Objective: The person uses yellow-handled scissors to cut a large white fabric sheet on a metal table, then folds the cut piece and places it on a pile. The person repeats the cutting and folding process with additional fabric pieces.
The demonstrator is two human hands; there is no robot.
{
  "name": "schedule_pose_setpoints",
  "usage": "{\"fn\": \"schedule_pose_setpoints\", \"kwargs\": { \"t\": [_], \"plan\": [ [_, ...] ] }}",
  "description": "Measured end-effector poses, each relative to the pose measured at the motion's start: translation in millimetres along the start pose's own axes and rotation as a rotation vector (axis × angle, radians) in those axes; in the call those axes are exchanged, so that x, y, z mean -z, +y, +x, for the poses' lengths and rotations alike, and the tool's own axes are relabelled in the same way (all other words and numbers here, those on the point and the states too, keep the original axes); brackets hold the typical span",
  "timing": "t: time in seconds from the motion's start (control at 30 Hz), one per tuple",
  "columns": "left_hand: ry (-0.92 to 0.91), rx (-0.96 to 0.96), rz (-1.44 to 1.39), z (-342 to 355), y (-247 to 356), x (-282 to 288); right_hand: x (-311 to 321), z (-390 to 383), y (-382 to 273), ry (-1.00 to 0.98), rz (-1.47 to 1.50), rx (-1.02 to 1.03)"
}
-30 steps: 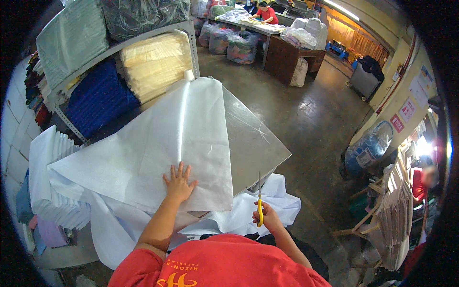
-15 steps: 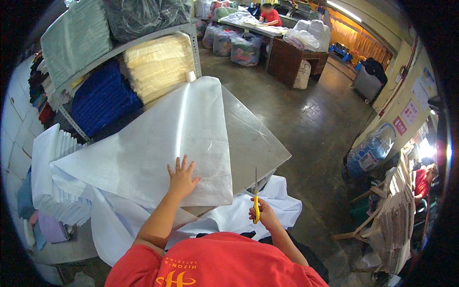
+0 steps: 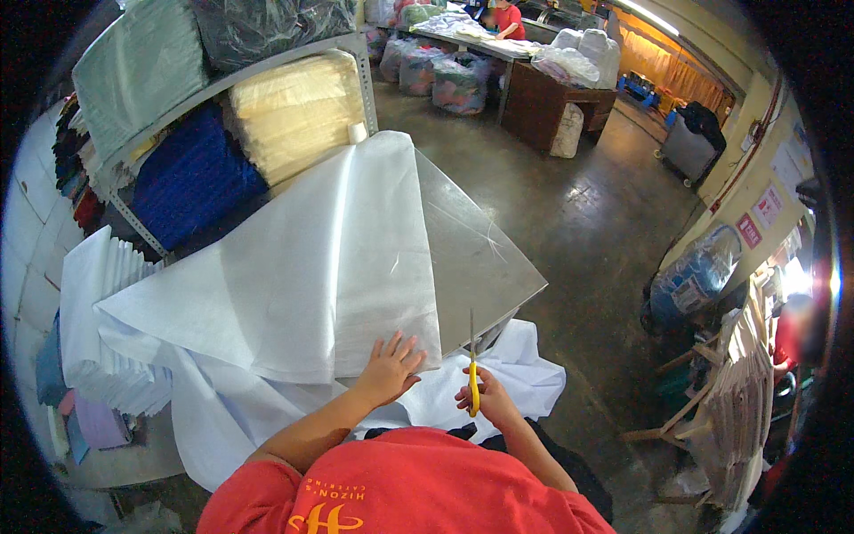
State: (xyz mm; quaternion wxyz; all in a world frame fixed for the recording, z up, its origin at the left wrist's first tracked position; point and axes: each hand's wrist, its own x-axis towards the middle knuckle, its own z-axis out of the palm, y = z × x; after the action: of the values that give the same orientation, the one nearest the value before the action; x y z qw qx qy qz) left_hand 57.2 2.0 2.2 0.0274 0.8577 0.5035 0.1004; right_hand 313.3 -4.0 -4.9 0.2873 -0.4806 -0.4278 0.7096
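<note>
A white cloth point(image 3: 285, 267) lies spread over a grey metal-topped table point(image 3: 476, 254), with its near part draping off the front edge. My left hand point(image 3: 390, 368) rests on the cloth near its front right corner, fingers spread and holding nothing. In my right hand point(image 3: 489, 398) is a pair of yellow-handled scissors point(image 3: 473, 383), blades pointing away from me, just right of the cloth's corner. A few loose white threads point(image 3: 485, 236) lie on the bare metal. The scissors' blades look closed together.
A stack of folded white cloths point(image 3: 93, 320) stands at the left. Behind the table, a metal shelf point(image 3: 365, 84) holds folded blue cloth point(image 3: 191, 178) and cream cloth point(image 3: 298, 111). Wooden folding racks point(image 3: 729, 392) stand at right. At a far table, a person in red point(image 3: 507, 20) works.
My left hand has slid right and toward me over the cloth, to near its front corner. My right hand has shifted slightly left, still holding the scissors.
</note>
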Motion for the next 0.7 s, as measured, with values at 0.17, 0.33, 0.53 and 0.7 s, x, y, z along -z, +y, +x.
{"fn": "schedule_pose_setpoints", "kwargs": {
  "t": [0.17, 0.33, 0.53, 0.7],
  "plan": [
    [0.158, -0.059, -0.064, 2, 4, -7, -4, -16, 1, -0.006, -0.003, -0.043],
    [0.288, -0.073, -0.112, 0, 5, -10, -7, -26, 22, -0.054, -0.012, -0.085],
    [0.307, -0.087, -0.080, 4, 5, -5, -17, -22, 45, -0.054, -0.103, -0.119],
    [0.388, -0.121, -0.108, 12, 5, -4, -25, -26, 46, -0.066, -0.147, -0.132]
  ]
}}
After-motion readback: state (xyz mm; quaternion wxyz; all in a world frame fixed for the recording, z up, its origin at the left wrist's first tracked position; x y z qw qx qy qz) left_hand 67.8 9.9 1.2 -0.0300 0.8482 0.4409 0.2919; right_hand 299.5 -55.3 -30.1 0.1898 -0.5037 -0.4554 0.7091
